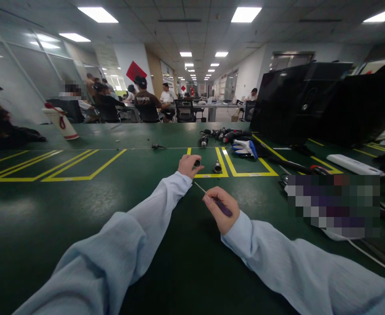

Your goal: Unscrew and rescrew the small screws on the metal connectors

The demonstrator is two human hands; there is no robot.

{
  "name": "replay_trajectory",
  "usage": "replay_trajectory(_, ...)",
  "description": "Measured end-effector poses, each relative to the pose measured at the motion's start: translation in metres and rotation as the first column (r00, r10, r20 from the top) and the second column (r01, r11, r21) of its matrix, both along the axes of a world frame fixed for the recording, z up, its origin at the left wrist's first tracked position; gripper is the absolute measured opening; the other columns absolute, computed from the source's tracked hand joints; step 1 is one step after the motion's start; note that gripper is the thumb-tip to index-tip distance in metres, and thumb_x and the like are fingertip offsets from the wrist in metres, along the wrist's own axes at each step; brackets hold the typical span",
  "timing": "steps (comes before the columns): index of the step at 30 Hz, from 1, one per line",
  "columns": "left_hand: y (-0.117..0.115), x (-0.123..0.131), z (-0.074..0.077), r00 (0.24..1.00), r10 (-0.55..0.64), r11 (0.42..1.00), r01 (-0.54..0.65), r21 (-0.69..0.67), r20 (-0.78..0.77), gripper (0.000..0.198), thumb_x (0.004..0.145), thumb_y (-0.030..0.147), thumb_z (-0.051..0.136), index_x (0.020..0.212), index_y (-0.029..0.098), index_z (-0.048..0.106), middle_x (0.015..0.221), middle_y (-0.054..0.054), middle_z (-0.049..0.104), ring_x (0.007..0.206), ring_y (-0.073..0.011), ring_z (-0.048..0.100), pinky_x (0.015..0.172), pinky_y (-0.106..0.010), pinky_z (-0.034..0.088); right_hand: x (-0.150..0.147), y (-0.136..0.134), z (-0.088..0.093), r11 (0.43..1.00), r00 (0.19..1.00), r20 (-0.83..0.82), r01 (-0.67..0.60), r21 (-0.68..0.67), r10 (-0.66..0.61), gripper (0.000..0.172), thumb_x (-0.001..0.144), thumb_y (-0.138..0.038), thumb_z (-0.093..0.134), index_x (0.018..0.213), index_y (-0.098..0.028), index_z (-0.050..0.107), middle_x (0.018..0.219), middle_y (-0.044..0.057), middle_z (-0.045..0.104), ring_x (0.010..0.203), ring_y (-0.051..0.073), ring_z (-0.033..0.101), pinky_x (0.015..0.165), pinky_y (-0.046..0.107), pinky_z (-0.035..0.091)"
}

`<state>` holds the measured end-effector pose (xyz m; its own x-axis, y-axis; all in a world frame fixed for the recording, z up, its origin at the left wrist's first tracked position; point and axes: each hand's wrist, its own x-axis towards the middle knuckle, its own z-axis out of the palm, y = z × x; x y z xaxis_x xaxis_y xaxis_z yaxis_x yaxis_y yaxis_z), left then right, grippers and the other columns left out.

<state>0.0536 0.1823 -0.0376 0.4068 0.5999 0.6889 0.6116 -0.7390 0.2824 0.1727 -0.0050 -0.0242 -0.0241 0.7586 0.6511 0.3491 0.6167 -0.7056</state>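
Two grips serve us at the bench [81, 201]: our left hand [189, 166] pinches what is probably a metal connector [197, 163], as if steadying it, while our right hand [229, 202] clasps a purple-handled screwdriver [224, 209] slanting leftward.

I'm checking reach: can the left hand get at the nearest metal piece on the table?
Probably yes: the metal piece sits just right of the left hand, nothing visible between, though that hand holds a small part.

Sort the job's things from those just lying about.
Job:
- right hand: purple-handled metal-shafted tool
- left hand: small dark round metal part
- likely: silvery cylindrical metal piece nearby

Apparently lying about:
- blue-and-white fabric glove
- tapered white container, red cord
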Motion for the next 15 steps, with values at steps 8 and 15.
replay_trajectory(8, 0.031, 0.034, -0.006, 0.969, -0.190, 0.980, 0.178, -0.092, -0.157, 0.026, 0.062, 0.016, 0.066, 0.087, 0.016, 0.059, 0.103, -0.008, 0.063, 0.093, -0.0212, 0.056, 0.082, -0.035, 0.042, 0.004, 0.007, 0.000, 0.999, 0.999, -0.026, 0.034, -0.027, -0.035, 0.015, 0.080, -0.022, 0.043, 0.070, -0.016, 0.053, 0.066, 0.003, 0.050, 0.062, 0.014, 0.047, 0.059, 0.028, 0.039)
replay_trajectory(15, 0.025, 0.035, -0.001, 0.956, -0.205, 0.976, 0.185, -0.114, -0.208, 0.032, 0.068, 0.018, 0.060, 0.099, 0.015, 0.056, 0.112, -0.011, 0.058, 0.104, -0.0218, 0.053, 0.089, -0.036, 0.040, 0.005, 0.005, -0.001, 0.999, 0.999, 0.011, 0.036, -0.009, -0.036, 0.015, 0.081, -0.021, 0.042, 0.071, -0.016, 0.052, 0.066, 0.003, 0.051, 0.063, 0.014, 0.048, 0.060, 0.028, 0.040)
